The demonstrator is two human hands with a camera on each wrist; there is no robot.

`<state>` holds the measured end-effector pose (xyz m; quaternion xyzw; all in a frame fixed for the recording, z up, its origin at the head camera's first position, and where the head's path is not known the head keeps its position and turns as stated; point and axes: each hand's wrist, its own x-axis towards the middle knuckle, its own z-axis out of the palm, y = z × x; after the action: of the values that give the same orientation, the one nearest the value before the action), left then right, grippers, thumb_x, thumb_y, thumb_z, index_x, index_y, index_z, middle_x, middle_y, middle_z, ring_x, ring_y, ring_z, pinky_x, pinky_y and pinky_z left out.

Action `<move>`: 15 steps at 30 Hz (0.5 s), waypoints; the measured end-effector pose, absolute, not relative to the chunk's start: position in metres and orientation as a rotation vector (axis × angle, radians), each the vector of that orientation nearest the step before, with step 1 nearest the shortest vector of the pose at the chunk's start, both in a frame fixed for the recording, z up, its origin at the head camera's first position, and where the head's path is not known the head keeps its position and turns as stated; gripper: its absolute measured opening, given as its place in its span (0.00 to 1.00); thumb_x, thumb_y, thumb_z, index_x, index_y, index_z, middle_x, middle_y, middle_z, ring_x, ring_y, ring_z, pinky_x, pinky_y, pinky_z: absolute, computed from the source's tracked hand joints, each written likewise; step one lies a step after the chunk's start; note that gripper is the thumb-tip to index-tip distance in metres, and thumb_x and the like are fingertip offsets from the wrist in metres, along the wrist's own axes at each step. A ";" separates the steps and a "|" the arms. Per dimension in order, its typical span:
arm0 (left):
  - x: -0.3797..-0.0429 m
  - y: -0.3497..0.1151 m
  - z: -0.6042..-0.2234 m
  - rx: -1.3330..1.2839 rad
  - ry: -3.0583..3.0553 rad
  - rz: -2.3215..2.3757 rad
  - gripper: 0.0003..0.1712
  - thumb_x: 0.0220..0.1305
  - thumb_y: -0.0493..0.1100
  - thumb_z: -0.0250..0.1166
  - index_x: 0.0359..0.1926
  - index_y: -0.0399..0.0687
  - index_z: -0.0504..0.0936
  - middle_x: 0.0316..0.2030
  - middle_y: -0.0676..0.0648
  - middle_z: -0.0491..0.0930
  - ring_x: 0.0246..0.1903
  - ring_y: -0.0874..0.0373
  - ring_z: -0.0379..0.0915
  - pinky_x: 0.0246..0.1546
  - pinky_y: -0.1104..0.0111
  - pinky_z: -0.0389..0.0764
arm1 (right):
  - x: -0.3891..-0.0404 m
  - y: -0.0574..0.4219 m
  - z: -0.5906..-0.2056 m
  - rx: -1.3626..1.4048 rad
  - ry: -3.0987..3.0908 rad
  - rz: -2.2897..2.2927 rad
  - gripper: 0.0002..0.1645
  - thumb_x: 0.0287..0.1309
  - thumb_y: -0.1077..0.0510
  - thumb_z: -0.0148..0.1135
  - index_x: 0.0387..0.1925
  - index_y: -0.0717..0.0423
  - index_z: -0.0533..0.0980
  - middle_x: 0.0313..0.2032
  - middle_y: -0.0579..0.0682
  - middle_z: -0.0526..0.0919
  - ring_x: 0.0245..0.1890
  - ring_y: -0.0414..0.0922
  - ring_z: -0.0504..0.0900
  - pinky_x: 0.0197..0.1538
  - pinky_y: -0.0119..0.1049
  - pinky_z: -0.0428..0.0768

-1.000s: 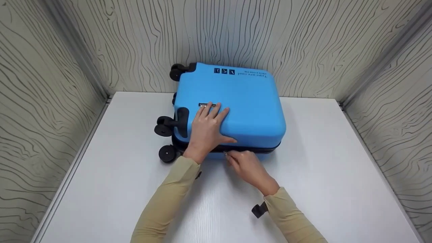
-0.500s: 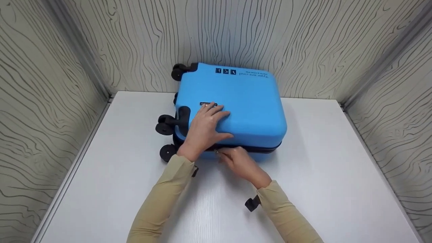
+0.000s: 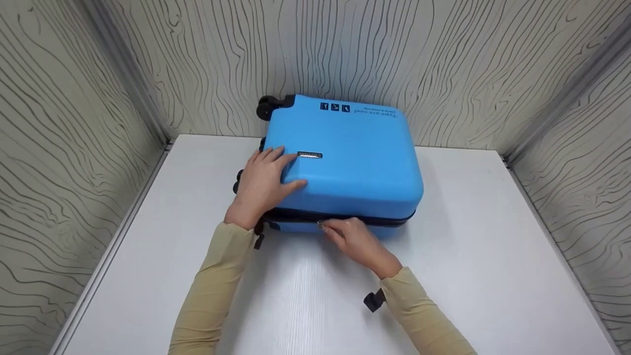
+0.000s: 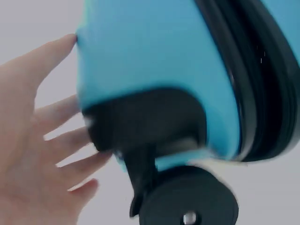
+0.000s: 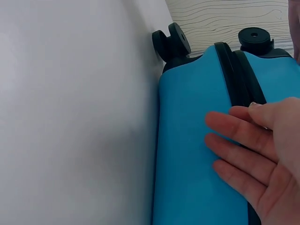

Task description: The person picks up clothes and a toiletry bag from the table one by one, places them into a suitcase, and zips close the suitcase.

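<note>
A blue hard-shell suitcase (image 3: 350, 148) lies flat, its wheels to the left and its black zipper seam (image 3: 384, 219) facing the person. My left hand (image 3: 261, 182) rests with fingers spread over the upper corner at the wheel end, left of the small name badge (image 3: 310, 155). In the left wrist view that corner carries a black wheel (image 4: 187, 199), and the thumb tip meets the blue shell. At the seam my right hand (image 3: 359, 244) pinches a small metal zipper pull (image 3: 320, 224) between thumb and index finger; its other fingers lie loosely along the shell in the right wrist view.
The suitcase stands on a white table (image 3: 468, 246) close to the wood-grain back wall (image 3: 345, 49). Similar panels rise on the left and right. Another black wheel (image 3: 266, 107) sticks out at the far left corner.
My left hand has slid left, off the badge and onto the wheel-end corner. My right hand has drawn the zipper pull a short way left along the seam.
</note>
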<state>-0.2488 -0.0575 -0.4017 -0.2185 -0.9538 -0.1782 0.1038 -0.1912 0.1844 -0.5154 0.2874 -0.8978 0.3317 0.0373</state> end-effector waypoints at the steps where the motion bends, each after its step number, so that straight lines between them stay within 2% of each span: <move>1: -0.248 -0.059 -0.402 -0.642 -2.828 -0.539 0.41 0.66 0.65 0.67 0.71 0.49 0.74 0.72 0.40 0.66 0.72 0.42 0.57 0.73 0.50 0.51 | -0.191 0.186 -0.516 0.883 -2.763 1.021 0.12 0.75 0.58 0.58 0.49 0.57 0.86 0.34 0.47 0.87 0.30 0.36 0.81 0.34 0.36 0.79; 4: -0.244 -0.061 -0.404 -0.662 -2.852 -0.567 0.41 0.66 0.64 0.67 0.73 0.50 0.72 0.73 0.39 0.64 0.73 0.41 0.55 0.73 0.51 0.54 | -0.189 0.193 -0.516 0.894 -2.772 1.039 0.12 0.73 0.59 0.60 0.49 0.57 0.86 0.35 0.46 0.87 0.31 0.35 0.81 0.35 0.36 0.79; 10: -0.220 -0.051 -0.407 -0.722 -2.827 -0.382 0.41 0.69 0.66 0.63 0.75 0.51 0.69 0.73 0.38 0.63 0.72 0.40 0.56 0.72 0.50 0.56 | -0.183 0.220 -0.516 0.902 -2.764 1.148 0.11 0.72 0.60 0.61 0.48 0.58 0.86 0.42 0.46 0.89 0.39 0.40 0.85 0.42 0.40 0.83; 15: -0.195 -0.038 -0.407 -0.768 -2.771 -0.277 0.37 0.75 0.64 0.55 0.74 0.48 0.70 0.71 0.36 0.65 0.71 0.40 0.59 0.72 0.52 0.56 | -0.176 0.244 -0.516 0.811 -2.754 1.183 0.10 0.73 0.57 0.62 0.45 0.55 0.87 0.41 0.40 0.88 0.41 0.37 0.85 0.46 0.40 0.83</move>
<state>-0.1954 -0.0379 -0.4071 -0.2638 -0.9516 -0.0952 0.1261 -0.1756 0.2439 -0.5160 0.2611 -0.8867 0.3810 0.0185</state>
